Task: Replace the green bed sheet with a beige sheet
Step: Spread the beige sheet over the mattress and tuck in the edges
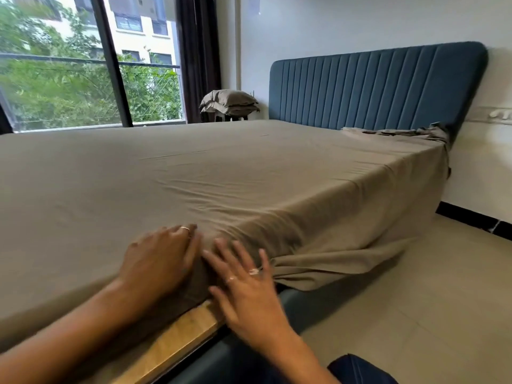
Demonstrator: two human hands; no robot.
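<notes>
Two hands, left hand and right hand, flat on beige sheet

Soft matt cloth all over the bed: the beige sheet lies smooth across the top, creasing into fine wrinkles at its near corner and bunching loose at the corner by the headboard. That headboard is blue upholstery, matt, stitched in upright ribs. Below the sheet's near corner, a bare wooden slat shows a light, grainy, faintly shiny face. Beyond the sheet's far edge, pillows in the same dull cloth. Beside the sheet, the floor is smooth pale tile.
</notes>
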